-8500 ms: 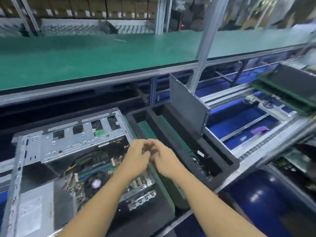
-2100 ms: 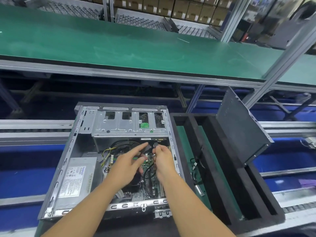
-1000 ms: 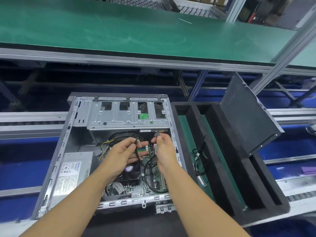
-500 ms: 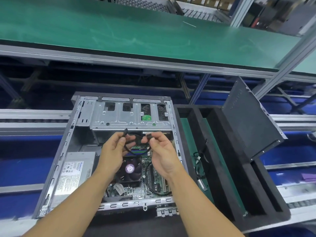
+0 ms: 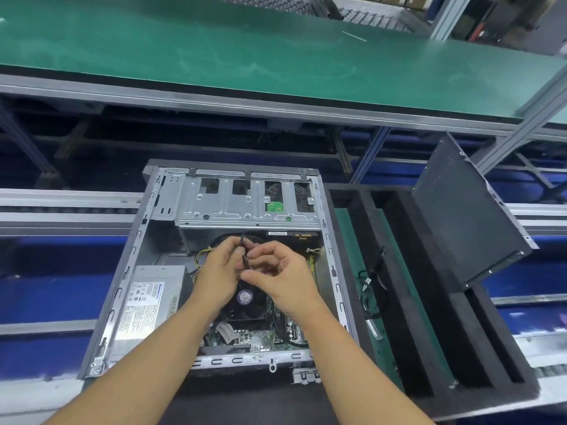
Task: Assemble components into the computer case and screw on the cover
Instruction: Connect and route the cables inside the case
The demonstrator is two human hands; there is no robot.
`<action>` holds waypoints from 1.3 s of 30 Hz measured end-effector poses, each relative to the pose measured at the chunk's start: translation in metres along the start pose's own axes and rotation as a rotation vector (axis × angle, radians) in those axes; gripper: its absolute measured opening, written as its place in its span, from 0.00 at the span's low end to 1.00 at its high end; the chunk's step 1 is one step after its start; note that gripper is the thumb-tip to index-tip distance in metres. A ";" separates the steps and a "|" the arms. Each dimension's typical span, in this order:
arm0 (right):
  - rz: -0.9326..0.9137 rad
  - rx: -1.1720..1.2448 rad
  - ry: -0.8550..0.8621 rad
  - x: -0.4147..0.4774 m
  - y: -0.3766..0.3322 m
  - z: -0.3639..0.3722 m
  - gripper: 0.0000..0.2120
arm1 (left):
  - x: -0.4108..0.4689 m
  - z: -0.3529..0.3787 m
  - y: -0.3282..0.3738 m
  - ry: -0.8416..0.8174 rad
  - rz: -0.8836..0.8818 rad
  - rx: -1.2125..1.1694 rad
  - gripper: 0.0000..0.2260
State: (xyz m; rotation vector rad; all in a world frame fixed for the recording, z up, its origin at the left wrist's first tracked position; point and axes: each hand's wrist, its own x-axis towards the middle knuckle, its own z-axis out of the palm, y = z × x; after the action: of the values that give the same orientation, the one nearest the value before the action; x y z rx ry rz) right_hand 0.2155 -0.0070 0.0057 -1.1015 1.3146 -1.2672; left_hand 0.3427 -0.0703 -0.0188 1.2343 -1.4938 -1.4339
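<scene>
Head view: the computer case [image 5: 132,265] lies on its side near the front edge of the line, open face up.

Contents of the case:
- drive cage [image 5: 245,210] along the far wall
- power supply [image 5: 147,302] in the near-left corner
- motherboard [image 5: 254,334] on the right half, with the CPU fan [image 5: 247,297] at its centre

Both hands are held over the fan. The left hand [image 5: 219,277] pinches a black cable [image 5: 244,251] between thumb and curled fingers. The right hand [image 5: 285,280] pinches the same cable just beside it, fingers also curled. One cable end projects upward past the left fingertips. The forearms cross the near wall of the case and hide part of the motherboard.

A black foam tray [image 5: 475,397] sits just beside the case on the right. A loose wire harness [image 5: 372,289] lies in its left slot. The grey cover panel [image 5: 466,216] stands tilted in a right-hand slot, leaning away from the case.

A green bench top [image 5: 245,56] runs across at a higher level beyond the case, and an aluminium post [image 5: 521,118] rises behind the cover panel. Open room lies over the blue conveyor bed [image 5: 46,296] left of the case, and between the case's far wall and the bench frame
</scene>
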 end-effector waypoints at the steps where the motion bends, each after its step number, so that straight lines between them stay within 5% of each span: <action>1: -0.005 -0.008 -0.002 0.000 0.000 0.000 0.18 | 0.000 0.000 0.001 -0.002 -0.005 -0.022 0.10; 4: 0.004 0.009 0.050 -0.002 -0.001 -0.003 0.15 | -0.003 0.001 0.004 -0.004 -0.017 -0.120 0.11; 7: 0.068 0.009 0.286 -0.001 0.000 -0.011 0.08 | -0.005 -0.003 0.008 0.039 0.032 -0.111 0.10; 10: 0.132 -0.097 0.434 0.002 0.005 -0.019 0.06 | -0.009 -0.005 0.007 -0.189 0.109 -0.100 0.05; 13: 0.145 -0.244 0.400 0.005 0.009 -0.018 0.08 | -0.012 -0.003 0.004 -0.397 0.105 -0.146 0.09; 21: 0.164 -0.019 0.250 0.001 0.005 -0.010 0.11 | -0.005 0.001 0.005 -0.093 0.000 -0.174 0.09; 25: 0.141 -0.036 0.175 -0.002 0.006 -0.005 0.02 | -0.004 -0.003 0.007 -0.004 0.141 0.105 0.10; 29: 0.094 -0.108 0.214 -0.002 0.004 -0.009 0.09 | -0.009 -0.001 0.004 -0.005 0.234 0.262 0.09; 33: 0.176 0.045 0.218 -0.002 0.002 -0.008 0.04 | -0.012 0.001 0.007 -0.024 0.314 0.339 0.11; 39: 0.182 0.110 0.295 -0.001 0.000 -0.011 0.02 | -0.012 0.000 0.007 -0.151 0.233 0.102 0.20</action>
State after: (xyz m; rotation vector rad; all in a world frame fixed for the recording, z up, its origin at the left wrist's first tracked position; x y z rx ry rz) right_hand 0.2045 -0.0051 0.0057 -0.7182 1.5062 -1.3829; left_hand 0.3455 -0.0594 -0.0103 0.9902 -1.7694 -1.3326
